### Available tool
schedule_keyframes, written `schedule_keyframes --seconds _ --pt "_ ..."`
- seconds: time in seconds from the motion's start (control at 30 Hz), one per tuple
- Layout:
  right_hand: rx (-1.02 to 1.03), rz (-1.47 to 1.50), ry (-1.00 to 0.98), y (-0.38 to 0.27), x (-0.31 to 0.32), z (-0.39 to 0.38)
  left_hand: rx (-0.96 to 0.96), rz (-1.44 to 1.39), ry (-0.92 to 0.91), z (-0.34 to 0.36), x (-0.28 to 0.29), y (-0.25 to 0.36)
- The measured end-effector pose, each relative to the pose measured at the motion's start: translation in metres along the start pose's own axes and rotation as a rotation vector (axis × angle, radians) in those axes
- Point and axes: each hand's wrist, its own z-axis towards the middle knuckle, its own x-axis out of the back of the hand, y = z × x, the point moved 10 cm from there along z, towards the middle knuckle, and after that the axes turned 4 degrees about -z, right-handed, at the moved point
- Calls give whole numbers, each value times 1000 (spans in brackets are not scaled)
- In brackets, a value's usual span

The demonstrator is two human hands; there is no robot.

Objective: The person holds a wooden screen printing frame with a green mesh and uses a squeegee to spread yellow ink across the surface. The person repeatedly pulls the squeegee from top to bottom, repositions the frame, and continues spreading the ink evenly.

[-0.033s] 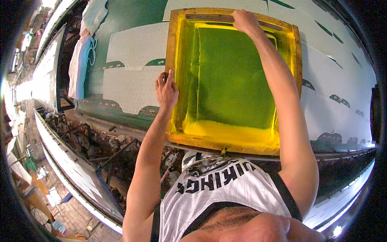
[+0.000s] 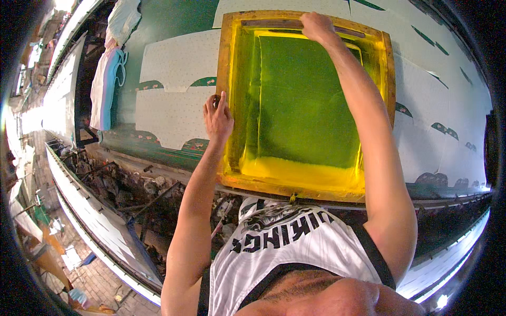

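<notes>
A wooden screen printing frame (image 2: 226, 68), smeared with yellow ink, lies on the table in front of me. Its mesh (image 2: 308, 100) looks green, with a thick band of yellow ink (image 2: 295, 170) along the near side. At the frame's far end, my right hand (image 2: 318, 27) is closed on the dark bar of a squeegee (image 2: 271, 23), which lies across the inside of the frame. My right forearm reaches over the frame's right part. My left hand (image 2: 217, 117) grips the left side rail with bent fingers, beside a small dark spot; the fingertips are partly hidden.
White dotted fabric pieces (image 2: 171, 113) with dark curved gaps lie on the green table (image 2: 118, 134) to the left; more pale pieces (image 2: 448, 95) lie right. A face mask (image 2: 108, 87) and crumpled cloth (image 2: 124, 21) sit at the far left. Debris (image 2: 124, 187) fills the gap below the table edge.
My right hand has shifted very slightly left along the far end of the frame. The frame and my left hand stay where they were.
</notes>
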Motion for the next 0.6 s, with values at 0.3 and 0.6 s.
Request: schedule_keyframes --seconds 0.3,0.6 --pt "68 51 -189 -42 -21 -37 -7 -77 36 12 1 -6" --pt "36 65 -302 -151 -13 -290 0 -203 133 1 -2 -26"
